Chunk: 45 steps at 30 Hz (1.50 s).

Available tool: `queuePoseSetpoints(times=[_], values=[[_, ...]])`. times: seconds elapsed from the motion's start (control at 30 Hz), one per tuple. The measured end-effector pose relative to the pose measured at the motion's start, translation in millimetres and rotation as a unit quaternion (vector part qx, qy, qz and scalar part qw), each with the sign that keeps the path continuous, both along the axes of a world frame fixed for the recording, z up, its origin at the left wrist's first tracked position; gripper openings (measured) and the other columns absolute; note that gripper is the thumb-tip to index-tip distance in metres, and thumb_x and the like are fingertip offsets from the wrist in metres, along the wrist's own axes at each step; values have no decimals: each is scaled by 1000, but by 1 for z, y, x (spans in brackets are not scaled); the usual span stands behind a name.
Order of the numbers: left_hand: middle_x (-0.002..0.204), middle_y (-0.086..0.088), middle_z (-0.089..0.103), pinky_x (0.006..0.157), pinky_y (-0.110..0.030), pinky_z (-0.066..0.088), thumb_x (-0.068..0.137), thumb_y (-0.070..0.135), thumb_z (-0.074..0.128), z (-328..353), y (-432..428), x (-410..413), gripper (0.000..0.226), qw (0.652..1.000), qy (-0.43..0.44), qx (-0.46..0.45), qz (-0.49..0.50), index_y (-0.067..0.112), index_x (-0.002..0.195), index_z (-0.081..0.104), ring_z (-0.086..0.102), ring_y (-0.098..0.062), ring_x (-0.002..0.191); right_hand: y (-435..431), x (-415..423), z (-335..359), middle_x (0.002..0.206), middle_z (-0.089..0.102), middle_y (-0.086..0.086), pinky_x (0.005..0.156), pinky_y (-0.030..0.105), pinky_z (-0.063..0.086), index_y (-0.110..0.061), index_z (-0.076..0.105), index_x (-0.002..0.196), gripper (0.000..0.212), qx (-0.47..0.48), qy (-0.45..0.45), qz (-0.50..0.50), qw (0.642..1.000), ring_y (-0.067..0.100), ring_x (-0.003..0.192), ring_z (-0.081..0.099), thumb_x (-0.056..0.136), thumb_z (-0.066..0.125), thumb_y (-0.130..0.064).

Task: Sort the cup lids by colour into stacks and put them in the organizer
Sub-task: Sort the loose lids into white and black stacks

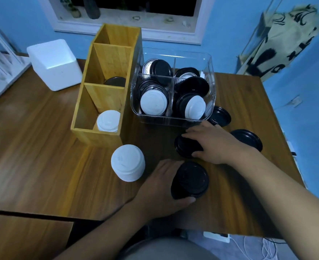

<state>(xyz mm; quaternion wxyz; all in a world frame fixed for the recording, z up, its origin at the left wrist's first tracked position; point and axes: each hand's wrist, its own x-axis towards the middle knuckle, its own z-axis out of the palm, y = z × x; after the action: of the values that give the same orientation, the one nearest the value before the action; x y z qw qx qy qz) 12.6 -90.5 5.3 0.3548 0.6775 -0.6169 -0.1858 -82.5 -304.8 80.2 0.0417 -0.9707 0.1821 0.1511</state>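
Left hand: the black lid stack [190, 180] is being gripped by the left hand [160, 186], with the fingers curled over its far side and the thumb pressed at its near edge.
Right hand: a single black lid [185, 148] is being held by the right hand [215, 145], with the fingers stretched across its top and the thumb set against its near rim.
Black lid stack: it is being held just above or on the table [42, 147], near the front edge; which of the two cannot be told.
Single black lid: it is being held flat on the table, between the black lid stack and the clear bin [164, 121].
White lid stack [128, 163]: it is being left standing on the table, just left of the left hand.
Wooden organizer [98, 136]: white lids [108, 121] are being stored in its nearest compartment and dark lids [115, 81] in the middle one.
Clear bin: mixed black and white lids are being held in its four sections.
Loose black lids [247, 138]: two are lying on the table, right of the right hand.
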Motion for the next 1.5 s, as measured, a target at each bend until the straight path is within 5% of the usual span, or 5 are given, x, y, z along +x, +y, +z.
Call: queuePoseSetpoints(times=[0.43,0.63,1.27,1.4,1.5], values=[[135,10,55,109,-21,36,74,56,82,0,-1,1,83,1000,-5,1,3,21,141,50,46,-11,128,24,-45,25,116,51,-15,83,16,38,-36,52,139,75,141,-231,-188,944,5,104,47,72,75,-61],[132,8,57,107,-25,39,70,54,84,0,-3,-1,86,1000,4,-1,9,18,140,49,49,-12,124,71,-66,14,115,43,-20,101,26,43,-37,49,143,91,124,-138,-135,973,4,113,43,64,57,-80],[142,10,51,110,-28,37,77,69,73,-5,-2,0,91,1000,7,24,6,23,150,41,40,-6,133,84,-59,4,115,42,-21,89,30,48,-37,50,136,77,129,-109,-161,972,3,110,45,73,60,-79],[146,14,47,114,-23,29,74,74,71,-4,-3,-1,97,999,-8,41,16,28,152,35,33,-2,137,55,-86,-12,117,58,-15,93,36,53,-27,64,128,37,93,-267,-200,938,7,110,57,97,55,-47],[145,15,46,112,-19,25,74,74,71,-3,-2,-1,97,999,-12,44,20,29,152,35,30,1,137,34,-98,-28,123,61,-7,86,36,56,-25,62,129,38,-33,-202,-199,958,18,110,56,91,66,-25]])
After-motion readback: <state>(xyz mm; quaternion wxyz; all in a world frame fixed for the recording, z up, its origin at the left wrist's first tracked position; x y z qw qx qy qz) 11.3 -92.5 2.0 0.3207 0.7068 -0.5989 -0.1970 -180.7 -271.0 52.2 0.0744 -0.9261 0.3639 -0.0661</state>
